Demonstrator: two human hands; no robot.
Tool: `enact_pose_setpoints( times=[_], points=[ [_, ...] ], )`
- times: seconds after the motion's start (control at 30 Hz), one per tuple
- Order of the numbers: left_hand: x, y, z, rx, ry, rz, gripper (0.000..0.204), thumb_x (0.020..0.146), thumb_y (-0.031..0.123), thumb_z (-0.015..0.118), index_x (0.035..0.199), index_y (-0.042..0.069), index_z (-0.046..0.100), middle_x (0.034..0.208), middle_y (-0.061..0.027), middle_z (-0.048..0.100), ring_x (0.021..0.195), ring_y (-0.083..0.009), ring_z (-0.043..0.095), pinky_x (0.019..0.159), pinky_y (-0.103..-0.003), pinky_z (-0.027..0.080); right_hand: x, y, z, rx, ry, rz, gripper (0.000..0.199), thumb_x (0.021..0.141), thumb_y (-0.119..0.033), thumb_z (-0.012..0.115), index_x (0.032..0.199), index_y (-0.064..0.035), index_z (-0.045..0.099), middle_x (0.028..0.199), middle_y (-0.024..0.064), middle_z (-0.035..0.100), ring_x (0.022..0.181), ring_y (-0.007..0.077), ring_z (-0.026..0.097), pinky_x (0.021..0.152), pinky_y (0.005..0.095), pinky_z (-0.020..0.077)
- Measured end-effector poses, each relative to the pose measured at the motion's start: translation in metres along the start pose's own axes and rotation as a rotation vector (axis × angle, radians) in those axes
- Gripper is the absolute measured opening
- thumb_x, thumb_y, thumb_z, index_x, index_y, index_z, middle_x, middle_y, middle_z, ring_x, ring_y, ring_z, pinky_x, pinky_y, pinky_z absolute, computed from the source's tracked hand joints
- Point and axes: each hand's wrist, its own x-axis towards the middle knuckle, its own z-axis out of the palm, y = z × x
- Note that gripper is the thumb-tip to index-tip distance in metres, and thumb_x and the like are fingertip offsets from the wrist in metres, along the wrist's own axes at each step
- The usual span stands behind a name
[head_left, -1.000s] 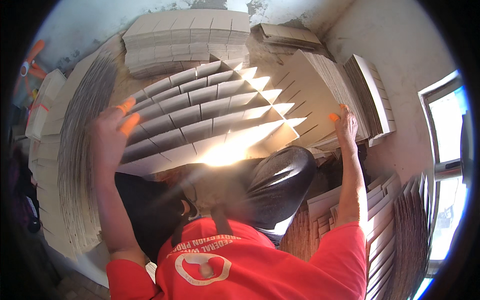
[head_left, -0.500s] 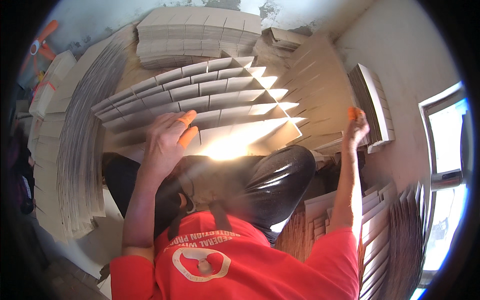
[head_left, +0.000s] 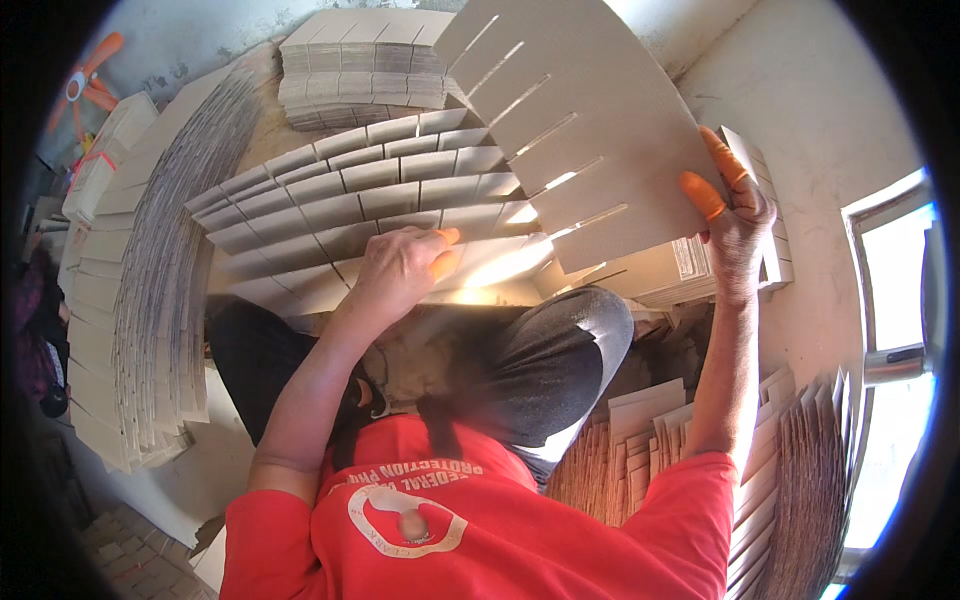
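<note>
Sheet [head_left: 625, 130] rose right of grid [head_left: 390, 205], right hand [head_left: 744, 218] aptly gripping its unslotted edge; likely light, stiff. Left hand [head_left: 395, 268]: grip unclear.

1. The slotted sheet [head_left: 640, 130], upper right of the frame, looks like cardboard, matt and smooth-faced.
2. The divider grid [head_left: 385, 203], upper centre, is of similar matt board.
3. The sheet stack [head_left: 185, 220] at far left shows rough, layered paper edges.
4. The finger covers [head_left: 703, 197] look rubbery and matt.
5. The shirt [head_left: 560, 530], bottom centre, and trousers [head_left: 535, 350] are soft cloth.
6. The wall [head_left: 810, 160], right, looks like matt plaster.
</note>
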Motion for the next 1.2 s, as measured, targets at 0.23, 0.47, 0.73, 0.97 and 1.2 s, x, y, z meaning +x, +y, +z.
enact_pose_setpoints(
  times=[0.23, 0.47, 0.73, 0.97, 1.2],
  points=[
    [0.001, -0.003, 0.004, 0.002, 0.014, 0.035, 0.016, 0.083, 0.010, 0.069, 0.095, 0.001, 0.073, 0.084, -0.0179, 0.070, 0.077, -0.0334, 0.068, 0.067, -0.043, 0.054, 0.001, 0.014, 0.018, 0.040, -0.088, 0.019, 0.048, 0.084, 0.001, 0.072, 0.130, -0.0075, 0.063, 0.089, -0.0011, 0.068, 0.056, 0.0007, 0.049, 0.046, 0.0177, 0.0410],
    [0.000, -0.002, 0.004, 0.013, 0.015, 0.024, 0.015, 0.082, 0.008, 0.068, 0.095, 0.001, 0.073, 0.082, -0.0185, 0.069, 0.075, -0.0340, 0.067, 0.066, -0.043, 0.054, -0.002, 0.013, 0.029, -0.045, -0.109, 0.006, 0.049, 0.084, 0.000, 0.072, 0.131, -0.0074, 0.063, 0.079, -0.0034, 0.065, 0.057, 0.0013, 0.053, 0.049, 0.0186, 0.0434],
    [0.001, 0.000, 0.005, -0.030, 0.055, 0.037, 0.014, 0.082, 0.010, 0.070, 0.093, 0.002, 0.073, 0.080, -0.0175, 0.068, 0.074, -0.0333, 0.067, 0.065, -0.043, 0.053, -0.005, 0.016, 0.035, -0.036, -0.103, -0.014, 0.048, 0.085, 0.000, 0.072, 0.132, -0.0055, 0.061, 0.077, -0.0044, 0.064, 0.058, 0.0011, 0.052, 0.051, 0.0182, 0.0442],
    [-0.001, 0.002, 0.005, 0.002, 0.029, -0.009, 0.015, 0.082, 0.011, 0.071, 0.093, 0.002, 0.073, 0.078, -0.0171, 0.067, 0.072, -0.0330, 0.067, 0.064, -0.043, 0.053, -0.006, 0.023, 0.039, -0.069, -0.157, -0.020, 0.050, 0.086, -0.001, 0.072, 0.134, -0.0045, 0.059, 0.085, -0.0031, 0.067, 0.066, 0.0005, 0.055, 0.058, 0.0177, 0.0467],
    [-0.001, 0.002, 0.005, -0.009, 0.038, 0.005, 0.015, 0.082, 0.012, 0.071, 0.094, 0.002, 0.073, 0.076, -0.0164, 0.067, 0.070, -0.0322, 0.066, 0.063, -0.041, 0.052, -0.018, 0.032, 0.045, -0.118, -0.088, -0.067, 0.049, 0.086, -0.003, 0.071, 0.134, -0.0098, 0.061, 0.068, -0.0075, 0.058, 0.049, -0.0008, 0.044, 0.044, 0.0170, 0.0363]
  ],
)
